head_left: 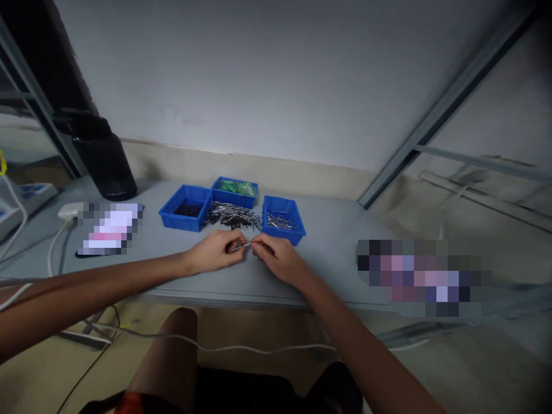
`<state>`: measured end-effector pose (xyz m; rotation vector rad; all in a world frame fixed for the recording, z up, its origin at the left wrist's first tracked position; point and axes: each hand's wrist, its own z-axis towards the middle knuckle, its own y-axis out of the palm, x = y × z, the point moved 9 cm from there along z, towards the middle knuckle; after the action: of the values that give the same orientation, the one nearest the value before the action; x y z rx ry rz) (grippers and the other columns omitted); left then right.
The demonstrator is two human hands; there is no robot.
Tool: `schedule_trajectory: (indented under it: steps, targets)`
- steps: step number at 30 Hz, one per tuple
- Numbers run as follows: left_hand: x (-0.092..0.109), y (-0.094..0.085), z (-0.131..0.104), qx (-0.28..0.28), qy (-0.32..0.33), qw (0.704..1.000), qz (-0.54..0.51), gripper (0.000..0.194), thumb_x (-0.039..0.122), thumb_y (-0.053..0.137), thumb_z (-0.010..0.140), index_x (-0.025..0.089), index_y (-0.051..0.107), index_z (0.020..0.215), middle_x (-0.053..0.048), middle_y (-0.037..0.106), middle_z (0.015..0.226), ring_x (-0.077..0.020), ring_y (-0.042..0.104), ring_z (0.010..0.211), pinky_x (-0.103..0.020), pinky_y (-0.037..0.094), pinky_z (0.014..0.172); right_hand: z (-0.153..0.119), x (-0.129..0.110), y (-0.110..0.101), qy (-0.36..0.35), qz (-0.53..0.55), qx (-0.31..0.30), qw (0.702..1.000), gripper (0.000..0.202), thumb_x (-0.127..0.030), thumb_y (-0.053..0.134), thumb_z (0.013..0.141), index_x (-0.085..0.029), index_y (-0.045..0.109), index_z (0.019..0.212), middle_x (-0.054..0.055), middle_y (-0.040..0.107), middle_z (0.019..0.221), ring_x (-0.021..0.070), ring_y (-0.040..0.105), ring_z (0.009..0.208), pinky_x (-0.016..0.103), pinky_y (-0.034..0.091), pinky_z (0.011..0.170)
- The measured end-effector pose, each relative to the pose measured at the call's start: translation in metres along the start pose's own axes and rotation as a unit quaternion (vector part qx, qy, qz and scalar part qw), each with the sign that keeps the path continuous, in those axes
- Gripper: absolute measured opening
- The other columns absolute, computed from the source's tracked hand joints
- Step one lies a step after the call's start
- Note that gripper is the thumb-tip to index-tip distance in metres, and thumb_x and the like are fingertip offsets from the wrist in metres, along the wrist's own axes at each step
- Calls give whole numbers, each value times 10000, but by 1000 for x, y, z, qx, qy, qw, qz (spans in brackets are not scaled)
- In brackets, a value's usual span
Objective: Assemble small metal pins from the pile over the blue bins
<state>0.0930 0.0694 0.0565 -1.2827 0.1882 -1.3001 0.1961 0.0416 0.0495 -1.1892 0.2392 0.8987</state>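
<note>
A thin, silvery metal rod (241, 247) spans the small gap between my two hands, low over the table. My left hand (218, 251) is closed, its thumb and fingers pinching the rod's left part. From the other side, my right hand (276, 257) pinches the right end, its fingertips almost meeting the left ones. Just beyond them lies a loose pile of metal rods (235, 214), some with black parts. Right of the pile, a blue bin (295, 234) holds similar metal rods. Another blue bin (179, 223), on the left, contains small black pieces.
A third blue bin (235, 199) at the back holds green pieces in clear plastic. On the left are a black bottle (107, 164), a phone (110, 230) and a white plug (72, 211) with its cable. Metal frame posts (414, 144) rise at the right edge.
</note>
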Motion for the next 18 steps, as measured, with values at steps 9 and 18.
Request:
schedule_trajectory:
  steps: [9, 18]
  targets:
    - [9, 0, -2, -10, 41, 999, -8, 106, 242, 535, 798, 160, 603, 807, 55, 481, 570, -88, 450, 517, -199, 362, 540, -9, -2, 5, 14, -13, -1, 1000, 211, -273, 434, 936, -197, 585, 809, 0, 632, 728, 129, 575, 673, 236, 407, 644]
    - [11, -8, -1, 7, 44, 996, -72, 131, 247, 526, 831, 158, 621, 813, -11, 621, 725, -122, 548, 663, -222, 441, 619, -9, -6, 12, 10, -4, -46, 999, 197, -263, 433, 935, -194, 600, 855, 22, 668, 836, 141, 593, 743, 247, 428, 674]
